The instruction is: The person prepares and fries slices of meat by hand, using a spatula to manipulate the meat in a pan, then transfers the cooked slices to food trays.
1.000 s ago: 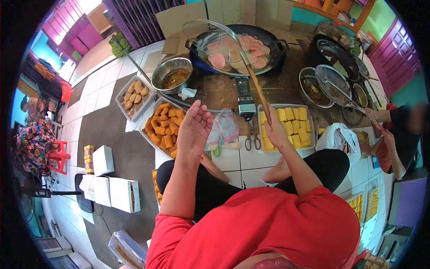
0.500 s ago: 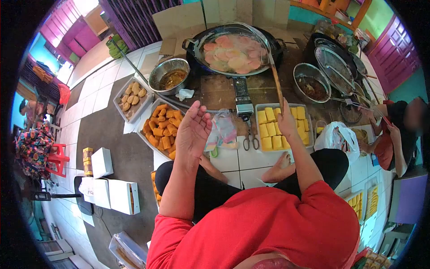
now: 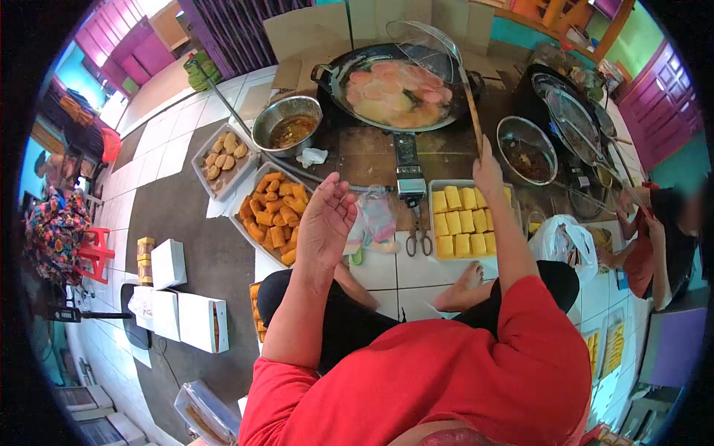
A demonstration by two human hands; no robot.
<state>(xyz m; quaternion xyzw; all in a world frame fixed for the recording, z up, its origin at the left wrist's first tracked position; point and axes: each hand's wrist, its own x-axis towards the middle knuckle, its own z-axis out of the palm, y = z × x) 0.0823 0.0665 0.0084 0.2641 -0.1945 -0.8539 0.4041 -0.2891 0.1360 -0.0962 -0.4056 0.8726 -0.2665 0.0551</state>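
Wok (image 3: 394,123): pink rounds (image 3: 387,89) in bubbling liquid. Skimmer (image 3: 431,61): mesh above wok's far right side. Left hand (image 3: 329,215): near orange rolls (image 3: 277,215), fingers loosely curled, close together. Right hand (image 3: 487,172): fingers wrapped round skimmer's wooden handle. Stacked boxes (image 3: 145,262): print too small to read.

Wok (image 3: 336,82): far side, ctr, w/ food (image 3: 383,85) in
L bowl (image 3: 279,111): L of wok
Bun tray (image 3: 217,197): front-L of L bowl
Roll tray (image 3: 249,236): nearer, R of bun tray
Block tray (image 3: 465,259): front-R of wok
Scissors (image 3: 419,244): just L of block tray
R bowl (image 3: 513,134): R of wok
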